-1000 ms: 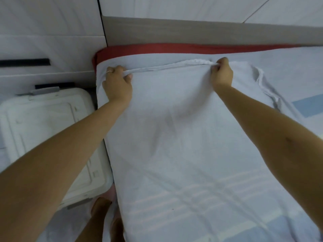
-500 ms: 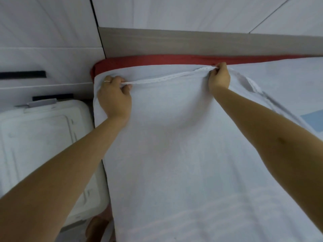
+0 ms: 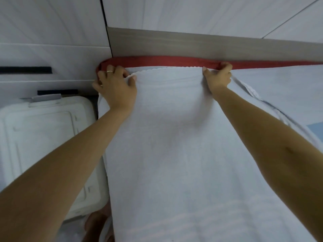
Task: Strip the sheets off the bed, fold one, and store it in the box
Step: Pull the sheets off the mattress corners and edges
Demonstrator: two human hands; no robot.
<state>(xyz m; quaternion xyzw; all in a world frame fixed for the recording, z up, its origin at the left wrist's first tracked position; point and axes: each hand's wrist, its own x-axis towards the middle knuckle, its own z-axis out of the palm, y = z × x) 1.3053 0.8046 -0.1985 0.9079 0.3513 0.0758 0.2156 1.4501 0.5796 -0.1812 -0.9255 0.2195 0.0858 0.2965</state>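
Head-worn camera looks forward and down, seemingly close over the bed (image 3: 174,61).

Left hand (image 3: 115,84) and right hand (image 3: 217,77) each grip far edge of white sheet (image 3: 174,137), upper centre of frame, just below red bedding strip (image 3: 157,62). White lidded box (image 3: 43,137) lower left, beside sheet.

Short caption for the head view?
Left hand and right hand hold the white sheet at its edge by the red strip; box at left.
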